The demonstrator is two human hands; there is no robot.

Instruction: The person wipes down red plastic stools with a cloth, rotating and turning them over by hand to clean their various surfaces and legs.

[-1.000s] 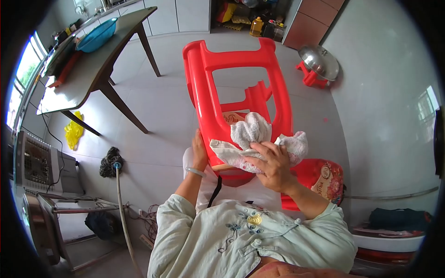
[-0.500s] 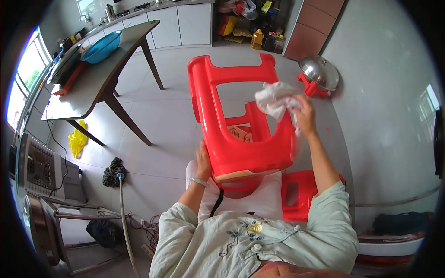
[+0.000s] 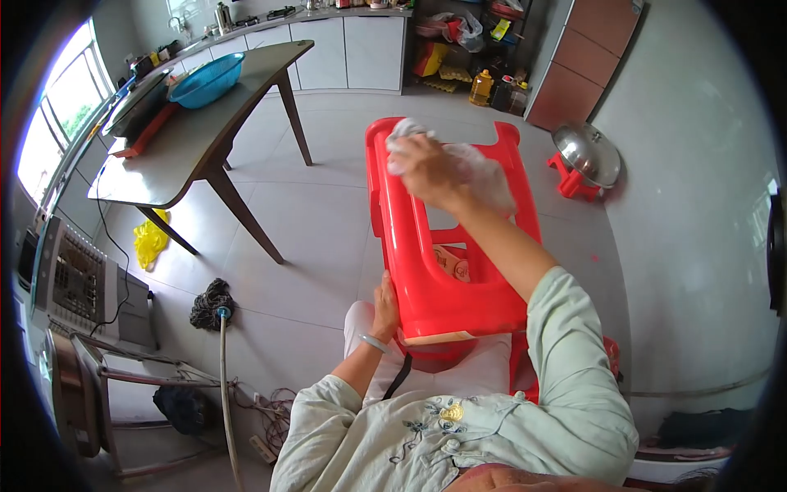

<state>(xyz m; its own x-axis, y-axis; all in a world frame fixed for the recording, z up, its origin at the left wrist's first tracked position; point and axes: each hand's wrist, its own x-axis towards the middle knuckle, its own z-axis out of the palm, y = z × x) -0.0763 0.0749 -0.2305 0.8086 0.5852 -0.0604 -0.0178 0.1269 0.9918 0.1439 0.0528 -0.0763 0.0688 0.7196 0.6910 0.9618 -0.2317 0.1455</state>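
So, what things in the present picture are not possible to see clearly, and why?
Head view: the white cloth is blurred and partly covered by the right hand.
Head view: the palm of the left hand is hidden, turned toward the red stool's side.
Head view: print on the tan label, seen through the stool's opening, is too small to read.

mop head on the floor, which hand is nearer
Left. The left hand, against the red stool, is right of the mop head; the right hand, holding the cloth, is farther right and forward.
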